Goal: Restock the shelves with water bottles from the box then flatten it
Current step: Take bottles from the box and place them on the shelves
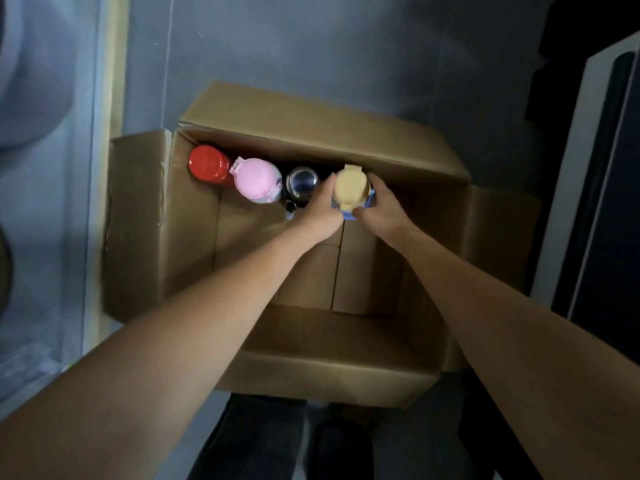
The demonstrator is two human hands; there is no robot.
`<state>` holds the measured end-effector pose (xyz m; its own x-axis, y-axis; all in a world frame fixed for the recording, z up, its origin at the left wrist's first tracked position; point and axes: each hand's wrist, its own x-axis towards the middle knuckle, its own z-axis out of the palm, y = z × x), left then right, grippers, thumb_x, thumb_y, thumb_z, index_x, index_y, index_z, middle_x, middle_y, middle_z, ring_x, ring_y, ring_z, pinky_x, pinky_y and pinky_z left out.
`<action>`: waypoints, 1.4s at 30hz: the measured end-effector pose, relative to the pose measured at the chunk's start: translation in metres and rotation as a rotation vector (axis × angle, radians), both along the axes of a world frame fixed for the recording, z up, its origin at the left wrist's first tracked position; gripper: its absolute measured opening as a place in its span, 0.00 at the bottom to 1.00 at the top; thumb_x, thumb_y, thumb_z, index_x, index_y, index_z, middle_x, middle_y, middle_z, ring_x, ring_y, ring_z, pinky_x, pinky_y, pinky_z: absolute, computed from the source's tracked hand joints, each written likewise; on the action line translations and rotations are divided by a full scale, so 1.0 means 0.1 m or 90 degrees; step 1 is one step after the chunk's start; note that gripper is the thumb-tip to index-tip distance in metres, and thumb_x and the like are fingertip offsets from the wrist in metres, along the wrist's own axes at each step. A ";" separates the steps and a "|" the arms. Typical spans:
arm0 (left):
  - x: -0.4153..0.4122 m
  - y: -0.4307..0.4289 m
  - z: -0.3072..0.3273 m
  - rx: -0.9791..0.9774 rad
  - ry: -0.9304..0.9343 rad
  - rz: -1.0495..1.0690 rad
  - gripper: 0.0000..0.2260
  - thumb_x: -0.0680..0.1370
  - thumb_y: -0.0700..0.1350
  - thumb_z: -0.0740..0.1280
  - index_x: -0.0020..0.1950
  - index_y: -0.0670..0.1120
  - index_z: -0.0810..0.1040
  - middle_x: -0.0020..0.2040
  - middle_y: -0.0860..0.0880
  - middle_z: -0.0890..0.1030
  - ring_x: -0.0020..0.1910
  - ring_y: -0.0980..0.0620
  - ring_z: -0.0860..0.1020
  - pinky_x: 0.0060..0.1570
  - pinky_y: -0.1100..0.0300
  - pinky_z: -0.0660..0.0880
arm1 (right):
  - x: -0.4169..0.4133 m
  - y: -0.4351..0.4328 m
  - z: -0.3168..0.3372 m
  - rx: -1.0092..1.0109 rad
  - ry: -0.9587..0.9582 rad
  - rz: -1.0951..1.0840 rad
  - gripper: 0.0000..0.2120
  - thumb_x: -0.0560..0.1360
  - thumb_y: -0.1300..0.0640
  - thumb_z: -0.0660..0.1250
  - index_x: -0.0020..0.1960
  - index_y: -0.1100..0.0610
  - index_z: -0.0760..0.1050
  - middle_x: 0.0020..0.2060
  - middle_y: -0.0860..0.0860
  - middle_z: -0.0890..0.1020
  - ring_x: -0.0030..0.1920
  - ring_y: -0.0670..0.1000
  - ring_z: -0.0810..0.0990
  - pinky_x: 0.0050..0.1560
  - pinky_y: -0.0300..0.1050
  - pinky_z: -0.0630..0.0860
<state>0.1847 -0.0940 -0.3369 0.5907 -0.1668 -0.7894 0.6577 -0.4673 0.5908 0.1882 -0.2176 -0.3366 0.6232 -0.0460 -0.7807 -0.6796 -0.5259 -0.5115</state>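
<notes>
Here the fingers [375,183] of the right hand [382,206] curl round the far right side of the yellow-lidded bottle [349,187], with the thumb pressed on its near side. The left hand [323,207] clamps the bottle's left side, one fingertip lying up beside the lid. Both hands grip this one bottle just below its cap, and a strip of blue body shows between them. Two bare forearms reach forward and down from the near corners of the view, nearly straight, and meet at the bottle.

Four bottles stand upright in one row along the far wall of the single cardboard box [194,244]. From the left these are:
- a red-lidded bottle [207,164] in the far left corner
- a pink-lidded bottle [255,180] with a hinged flip cap
- a steel-topped bottle [302,181] with a round shiny top and a dark body
- the held one, at the right end of the row

The coloured lids look like smooth plastic and are round seen from above; the yellow one has a small tab at its far edge. The box is plain brown board with its four flaps folded outward, and its bottom seams show in the bare near part. It sits on a smooth grey floor [277,46], with dark trouser legs [256,441] just near of it
</notes>
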 end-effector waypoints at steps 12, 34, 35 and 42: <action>-0.45 -0.14 -0.21 -0.101 0.094 0.052 0.33 0.75 0.29 0.60 0.76 0.48 0.55 0.72 0.45 0.66 0.69 0.47 0.67 0.66 0.59 0.65 | -0.41 -0.22 -0.31 0.045 0.051 -0.074 0.33 0.76 0.51 0.68 0.75 0.54 0.56 0.64 0.52 0.72 0.60 0.49 0.73 0.60 0.43 0.70; -1.21 0.33 1.42 -0.025 -0.013 0.146 0.20 0.76 0.38 0.63 0.67 0.45 0.65 0.51 0.49 0.73 0.49 0.53 0.72 0.48 0.61 0.69 | -0.94 0.13 1.45 0.053 -0.001 0.042 0.20 0.76 0.50 0.67 0.66 0.53 0.69 0.53 0.48 0.76 0.50 0.49 0.77 0.34 0.36 0.69; -1.25 0.38 1.61 -0.018 -0.016 0.159 0.19 0.77 0.38 0.63 0.67 0.45 0.66 0.52 0.49 0.74 0.49 0.53 0.72 0.46 0.62 0.70 | -0.97 0.17 1.62 0.057 -0.008 0.057 0.20 0.76 0.51 0.67 0.66 0.53 0.68 0.53 0.47 0.75 0.50 0.48 0.76 0.35 0.35 0.69; -1.83 0.65 3.18 0.032 -0.069 0.334 0.14 0.73 0.46 0.67 0.57 0.43 0.74 0.49 0.49 0.79 0.47 0.53 0.77 0.45 0.61 0.75 | -1.28 0.49 3.28 0.095 -0.091 0.281 0.24 0.72 0.50 0.73 0.63 0.54 0.70 0.47 0.45 0.76 0.45 0.45 0.74 0.33 0.28 0.69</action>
<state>0.0015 -0.0294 -0.0190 0.6636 0.2088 -0.7184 0.7465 -0.1216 0.6542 0.0597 -0.1689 -0.0085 0.6600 0.3523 -0.6635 -0.3254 -0.6620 -0.6752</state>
